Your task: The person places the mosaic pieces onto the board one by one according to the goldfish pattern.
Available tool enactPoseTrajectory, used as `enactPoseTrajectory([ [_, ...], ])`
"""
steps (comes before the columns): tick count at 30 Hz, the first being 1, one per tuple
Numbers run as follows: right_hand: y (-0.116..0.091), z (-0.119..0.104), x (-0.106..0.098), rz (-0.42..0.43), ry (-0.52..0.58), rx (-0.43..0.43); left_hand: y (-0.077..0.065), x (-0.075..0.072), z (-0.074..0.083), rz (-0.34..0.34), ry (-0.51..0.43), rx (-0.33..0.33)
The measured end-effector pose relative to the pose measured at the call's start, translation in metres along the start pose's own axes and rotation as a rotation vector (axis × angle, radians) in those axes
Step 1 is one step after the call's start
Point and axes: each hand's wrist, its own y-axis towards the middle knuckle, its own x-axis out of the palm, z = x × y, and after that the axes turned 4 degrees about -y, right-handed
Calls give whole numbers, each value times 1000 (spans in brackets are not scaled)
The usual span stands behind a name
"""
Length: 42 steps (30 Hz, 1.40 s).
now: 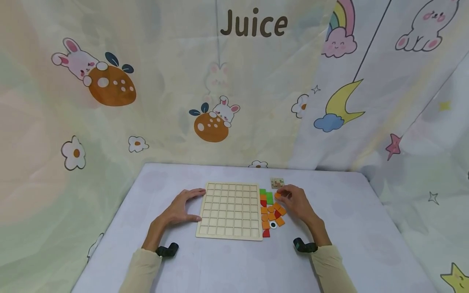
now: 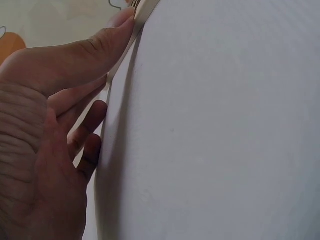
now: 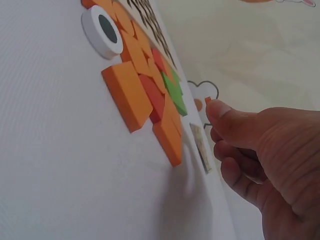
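A square wooden grid board lies on the table, its shallow square cells bare. My left hand rests at the board's left edge, thumb and index finger spread along it; the left wrist view shows the thumb at that edge. To the right of the board, my right hand pinches a small orange tile between thumb and fingertips. In the right wrist view only a corner of this orange tile shows past the thumb. The held tile is above the table, near the loose tiles.
Along the board's right side lie several orange tiles, red tiles and green tiles. Among them is a white round eye piece with a dark centre. A small patterned card lies behind them. A printed cloth hangs behind the table.
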Motion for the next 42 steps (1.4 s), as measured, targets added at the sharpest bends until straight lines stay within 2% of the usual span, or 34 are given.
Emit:
enactPoseTrajectory([
  [8,4,-6,1,4,36,-93,1,-2,0,1,-46,-12],
  [15,3,-12,5,-45,77,-86,1,0,-1,8,-49,-18],
  [27,2,-29,12,-40,93,-120,0,0,-2,14,-49,-16],
  [37,1,-41,30,-91,116,-138,-1,0,-2,15,-39,5],
  [42,1,-48,39,-128,128,-136,0,0,-4,-3,-54,-8],
])
